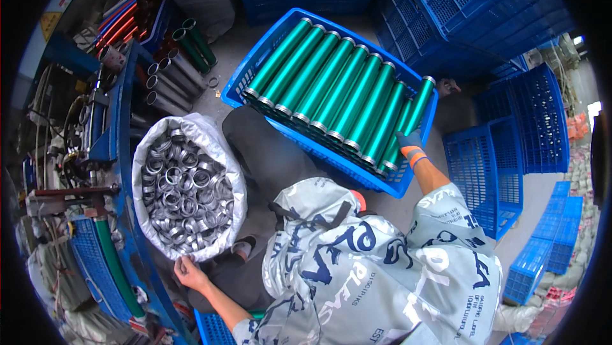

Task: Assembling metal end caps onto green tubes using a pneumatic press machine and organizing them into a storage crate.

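A large blue plastic crate (408, 182) holds a layer of shiny green tubes (344, 90) with silver end rings, lying side by side. At the crate's right end, my right hand (413, 143), in a grey and orange glove, is closed round the lower part of one green tube (419, 106), which sits tilted above its neighbours. My bare left hand (190, 273) is by the lower rim of a white woven sack (238, 185), its fingers loosely bent and apart, nothing visible in them. The sack is full of loose silver metal rings (188, 182).
On the left stands a blue machine frame (124, 147). Several bare grey tubes (169, 83) and two dark green tubes (197, 45) stand beyond the sack. Stacked blue crates (472, 7) rise at the back right; another blue crate (475, 173) stands at the right. Part of a crate (213, 329) shows at the bottom.
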### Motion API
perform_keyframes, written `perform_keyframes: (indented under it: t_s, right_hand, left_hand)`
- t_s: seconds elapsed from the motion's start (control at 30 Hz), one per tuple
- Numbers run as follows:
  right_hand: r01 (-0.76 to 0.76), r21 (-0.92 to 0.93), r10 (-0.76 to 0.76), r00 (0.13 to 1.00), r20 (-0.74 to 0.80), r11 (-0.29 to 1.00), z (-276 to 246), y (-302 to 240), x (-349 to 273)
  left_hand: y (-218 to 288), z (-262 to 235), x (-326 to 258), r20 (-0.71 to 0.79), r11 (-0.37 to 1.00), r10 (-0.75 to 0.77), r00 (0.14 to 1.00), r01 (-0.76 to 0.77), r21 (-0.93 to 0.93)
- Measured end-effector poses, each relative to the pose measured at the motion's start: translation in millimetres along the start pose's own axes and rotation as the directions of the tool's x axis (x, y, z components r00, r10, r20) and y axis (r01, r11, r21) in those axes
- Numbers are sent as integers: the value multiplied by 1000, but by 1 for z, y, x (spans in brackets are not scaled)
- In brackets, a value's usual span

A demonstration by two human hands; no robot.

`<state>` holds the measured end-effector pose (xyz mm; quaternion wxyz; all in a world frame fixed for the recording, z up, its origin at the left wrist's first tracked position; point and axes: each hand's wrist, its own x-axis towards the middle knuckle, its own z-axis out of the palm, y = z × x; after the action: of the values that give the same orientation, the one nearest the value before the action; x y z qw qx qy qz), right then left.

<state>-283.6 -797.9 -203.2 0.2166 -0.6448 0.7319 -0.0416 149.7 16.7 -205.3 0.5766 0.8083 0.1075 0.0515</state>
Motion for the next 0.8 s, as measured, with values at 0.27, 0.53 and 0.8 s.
perform_keyframes:
  t_s: [0.27, 0.53, 0.8]
  right_hand:
    - [-19, -79, 22, 999, 31, 997, 53, 21, -20]
    - [89, 36, -87, 995, -54, 995, 67, 47, 86]
    - [150, 55, -142, 982, -128, 987, 67, 50, 112]
  left_hand:
    - [-23, -15, -8, -40, 999, 36, 999, -36, 24]
    - [-39, -2, -12, -10, 1000, -19, 1000, 19, 4]
    - [-37, -5, -11, -29, 999, 5, 1000, -4, 44]
